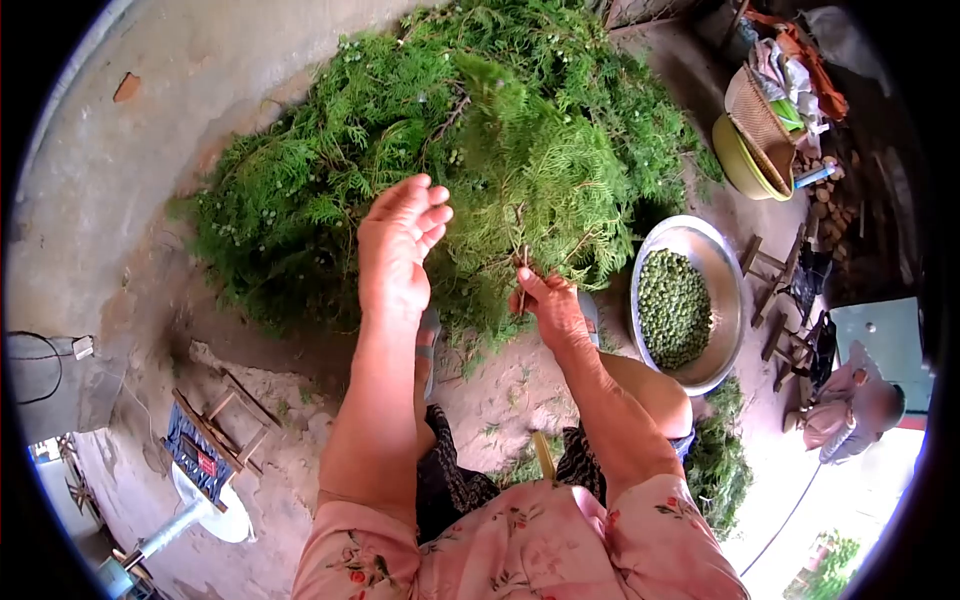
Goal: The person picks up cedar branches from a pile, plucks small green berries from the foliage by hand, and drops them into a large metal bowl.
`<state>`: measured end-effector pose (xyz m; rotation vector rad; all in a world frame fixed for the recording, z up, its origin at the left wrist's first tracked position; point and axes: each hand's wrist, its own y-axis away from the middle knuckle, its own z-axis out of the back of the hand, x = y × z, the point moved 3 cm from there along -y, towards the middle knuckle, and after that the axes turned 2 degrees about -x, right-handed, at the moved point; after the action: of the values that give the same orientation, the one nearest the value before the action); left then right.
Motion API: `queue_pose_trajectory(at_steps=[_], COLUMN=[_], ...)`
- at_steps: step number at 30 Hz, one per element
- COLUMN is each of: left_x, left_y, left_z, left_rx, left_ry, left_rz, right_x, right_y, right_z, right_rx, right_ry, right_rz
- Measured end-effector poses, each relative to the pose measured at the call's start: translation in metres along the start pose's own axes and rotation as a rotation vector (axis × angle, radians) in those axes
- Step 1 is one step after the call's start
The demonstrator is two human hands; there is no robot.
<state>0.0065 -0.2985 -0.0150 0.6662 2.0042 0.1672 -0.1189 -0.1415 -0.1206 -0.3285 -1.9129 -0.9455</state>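
Observation:
A leafy green branch (545,170) is held by its woody stem in my right hand (548,302), the thumb and fingers pinched round the stem. My left hand (402,240) is raised to the left of the branch, palm turned up and fingers slightly curled apart, holding nothing. Behind both hands lies a big pile of green branches (300,185) with small pale green cones among the leaves. To the right of my right hand, a metal basin (727,345) holds a heap of small round green cones (675,305).
A yellow-green tub (735,165) with a wicker basket (752,110) stands at the upper right. Wooden stools are at the right, and another stool (235,425) is at the lower left near a round-based metal stand (225,515). A person (850,405) is at the far right.

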Motion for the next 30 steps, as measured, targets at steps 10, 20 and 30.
queue_pose_trajectory(at_steps=[10, 20, 30], left_x=[0.024, 0.017, 0.015], left_y=[0.021, 0.01, 0.001], left_z=[-0.048, -0.029, -0.02], left_rx=[0.053, -0.041, -0.128], left_ry=[-0.946, -0.031, 0.127], left_rz=[-0.68, -0.454, -0.002], right_x=[0.023, 0.011, 0.014], right_y=[0.046, 0.058, 0.04], right_z=[-0.017, -0.001, 0.003], right_rx=[0.05, 0.065, 0.419], right_ry=[0.238, 1.213, 0.953], right_rz=[0.151, 1.087, 0.476])
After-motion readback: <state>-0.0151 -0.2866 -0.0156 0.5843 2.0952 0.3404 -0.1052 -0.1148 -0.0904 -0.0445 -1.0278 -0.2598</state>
